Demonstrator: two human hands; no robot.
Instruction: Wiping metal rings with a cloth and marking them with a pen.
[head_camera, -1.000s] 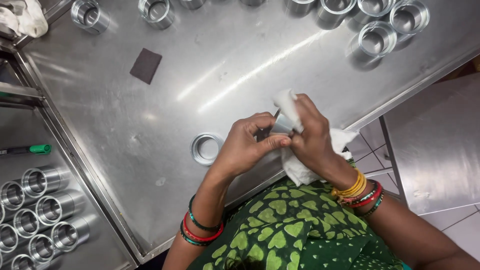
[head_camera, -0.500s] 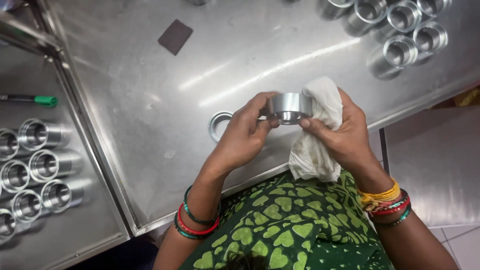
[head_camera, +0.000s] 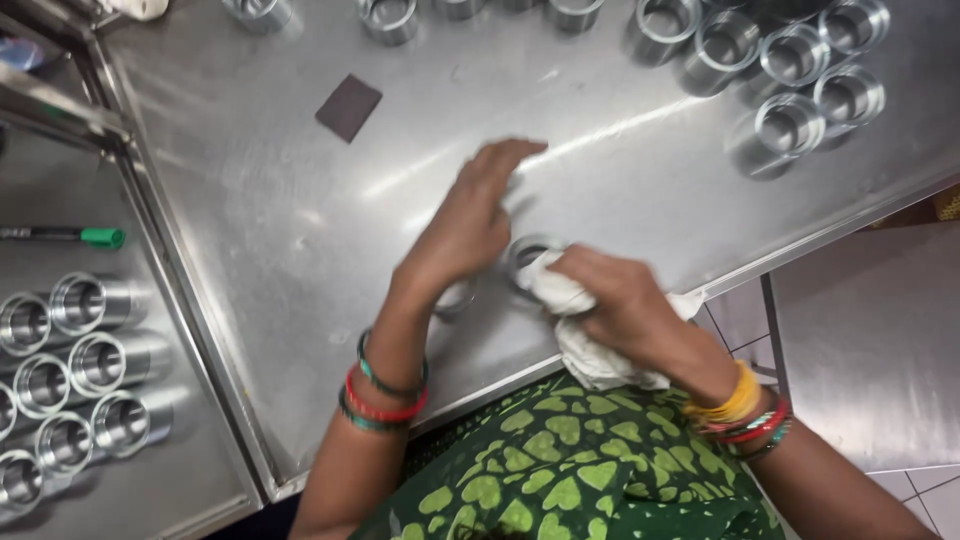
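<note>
Half a second ago both hands held the short shiny metal ring up in the air, against the white cloth. Now the ring lies on the steel counter, just below its middle, so the lifted wiping has given way to work down on the surface. The right hand has its grip closed on the cloth and presses a bunch of it against the ring at its 4 o'clock edge. The left hand is open and flat, fingers stretched toward 1 o'clock, holding nothing; it hovers just beside the ring at 10 o'clock. A second flat metal ring shows partly under the left wrist.

No package or sign is visible. A dark square pad lies at 11 o'clock. Metal cylinders stand in a group at 1 o'clock. More cylinders lie on the side shelf at 8 o'clock, under a green-capped marker.
</note>
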